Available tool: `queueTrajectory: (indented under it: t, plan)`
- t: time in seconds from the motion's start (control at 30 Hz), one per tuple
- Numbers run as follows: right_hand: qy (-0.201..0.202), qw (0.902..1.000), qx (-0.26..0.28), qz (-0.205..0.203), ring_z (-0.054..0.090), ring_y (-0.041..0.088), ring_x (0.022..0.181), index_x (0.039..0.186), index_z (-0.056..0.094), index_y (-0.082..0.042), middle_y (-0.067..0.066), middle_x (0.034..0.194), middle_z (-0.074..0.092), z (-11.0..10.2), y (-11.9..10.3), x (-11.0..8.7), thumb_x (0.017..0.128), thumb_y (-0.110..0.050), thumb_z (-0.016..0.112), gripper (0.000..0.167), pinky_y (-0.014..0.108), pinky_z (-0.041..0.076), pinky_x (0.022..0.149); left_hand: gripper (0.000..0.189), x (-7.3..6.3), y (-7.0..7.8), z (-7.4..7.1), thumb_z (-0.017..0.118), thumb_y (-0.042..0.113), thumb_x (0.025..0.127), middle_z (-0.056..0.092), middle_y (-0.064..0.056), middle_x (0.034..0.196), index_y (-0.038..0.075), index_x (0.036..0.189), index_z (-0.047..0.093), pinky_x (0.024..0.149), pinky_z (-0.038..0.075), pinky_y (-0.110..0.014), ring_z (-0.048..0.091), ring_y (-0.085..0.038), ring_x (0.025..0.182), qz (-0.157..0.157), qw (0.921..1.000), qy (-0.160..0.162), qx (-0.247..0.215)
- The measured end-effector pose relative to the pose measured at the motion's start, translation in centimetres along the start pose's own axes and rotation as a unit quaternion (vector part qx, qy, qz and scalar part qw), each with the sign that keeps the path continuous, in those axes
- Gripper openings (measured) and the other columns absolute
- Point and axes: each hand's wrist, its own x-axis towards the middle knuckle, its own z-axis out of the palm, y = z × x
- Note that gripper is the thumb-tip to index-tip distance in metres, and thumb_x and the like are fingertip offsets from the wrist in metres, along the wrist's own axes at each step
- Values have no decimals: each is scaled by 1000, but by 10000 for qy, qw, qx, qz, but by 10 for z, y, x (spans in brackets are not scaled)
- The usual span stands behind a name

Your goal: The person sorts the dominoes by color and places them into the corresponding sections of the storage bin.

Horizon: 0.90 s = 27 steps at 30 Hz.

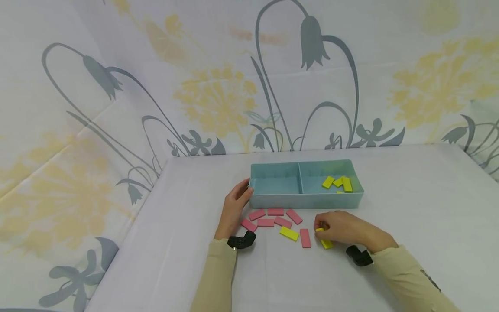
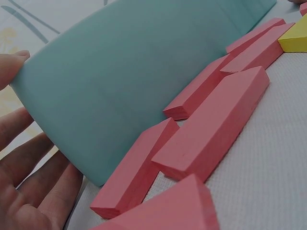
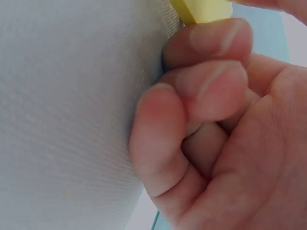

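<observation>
My left hand (image 1: 234, 209) grips the left end of a light teal two-compartment box (image 1: 306, 201). In the left wrist view its thumb (image 2: 12, 67) lies at the rim's corner and the fingers (image 2: 36, 167) are along the end wall. A yellow block (image 1: 326, 244) on the white cloth is pinched by my right hand (image 1: 343, 227), right of a pink block (image 1: 305, 238). The right wrist view shows one end of that yellow block (image 3: 207, 10) between thumb and fingertips, the other fingers curled beneath. Another yellow block (image 1: 289, 233) lies left of the upright-pointing pink one.
Several pink blocks (image 1: 266, 222) lie flat in loose rows before the box's front wall. The right compartment holds several yellow blocks (image 1: 347, 185); the left compartment's floor (image 1: 277, 185) shows bare. A flower-patterned cloth (image 1: 218, 108) rises behind the table and on its left.
</observation>
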Motion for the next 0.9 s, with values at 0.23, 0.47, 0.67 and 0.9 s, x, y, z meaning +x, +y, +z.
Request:
queueTrajectory:
  t: [0.23,0.47,0.67,0.9]
  plan:
    - [5,10000,-44,-40,45,11,60,80,56,-20,-7,61,47,-2,0,-1,79,-32,65,15,27,36,54,50,-8,18,1,53,31,90,41,-9,136,11,133,41,98,33,-35,37,-20,124,-34,9999,-139,-55]
    - [10,10000,30,-6,45,12,62,79,55,-19,-6,62,47,-2,0,-1,79,-33,65,18,27,36,55,50,-9,19,1,53,33,89,41,-8,135,13,133,42,97,35,-33,40,-14,121,-95,9999,-125,17]
    - [65,9999,91,-43,45,12,62,78,54,-19,-6,63,47,-3,1,-1,79,-34,65,19,27,35,53,52,-9,19,1,52,34,90,41,-7,136,10,134,40,97,35,-33,39,-14,121,-105,9998,-150,67]
    - [49,9999,93,-128,45,11,65,79,55,-20,-6,63,47,-3,4,0,78,-35,66,19,26,36,55,52,-5,12,1,54,36,88,41,-7,135,13,133,42,97,35,-34,40,-14,120,-79,9999,-123,-54]
